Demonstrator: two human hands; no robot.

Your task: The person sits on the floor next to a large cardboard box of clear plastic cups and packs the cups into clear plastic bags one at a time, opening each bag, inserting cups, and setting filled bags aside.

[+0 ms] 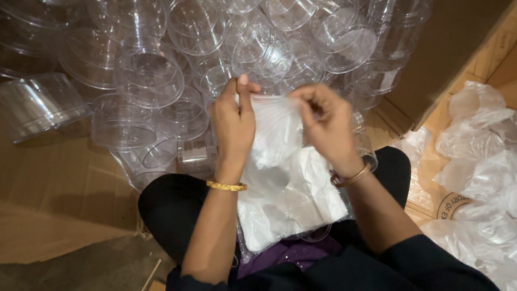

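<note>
My left hand (234, 121) and my right hand (326, 126) both pinch the top edge of a thin clear plastic bag (276, 134) held up between them. The bag hangs down over a stack of flat white plastic bags (288, 205) lying on my lap. A gold bangle circles my left wrist and a copper-coloured one my right. Just beyond my fingers lies a big heap of clear round plastic containers (151, 75).
Flattened brown cardboard (54, 188) covers the floor at left. A cardboard box flap (452, 48) rises at upper right. Several containers wrapped in clear bags (479, 161) are piled at right. My crossed legs in black fill the lower middle.
</note>
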